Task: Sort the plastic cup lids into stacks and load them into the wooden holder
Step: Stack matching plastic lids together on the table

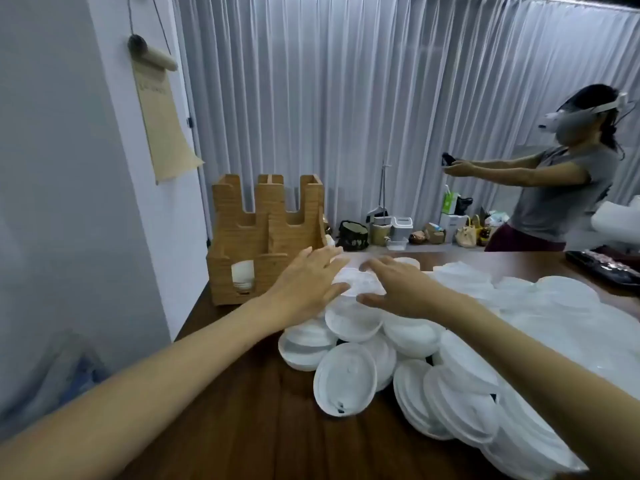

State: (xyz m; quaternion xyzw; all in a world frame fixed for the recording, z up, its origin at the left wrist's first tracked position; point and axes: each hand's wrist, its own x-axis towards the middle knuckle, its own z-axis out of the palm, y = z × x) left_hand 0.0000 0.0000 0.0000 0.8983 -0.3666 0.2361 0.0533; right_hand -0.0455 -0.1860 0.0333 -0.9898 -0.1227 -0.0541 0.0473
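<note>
A large heap of white plastic cup lids covers the right half of the dark wooden table. A wooden holder with tall slotted compartments stands at the table's far left corner; a short stack of white lids shows through its front left slot. My left hand and my right hand hover with spread fingers over the top of the heap, on either side of a clear lid. Neither hand visibly grips anything.
A white wall runs along the table's left edge. Another person wearing a headset stands at the back right with arms stretched out. Bags and boxes line the floor by the curtain. A dark tray lies at the table's far right.
</note>
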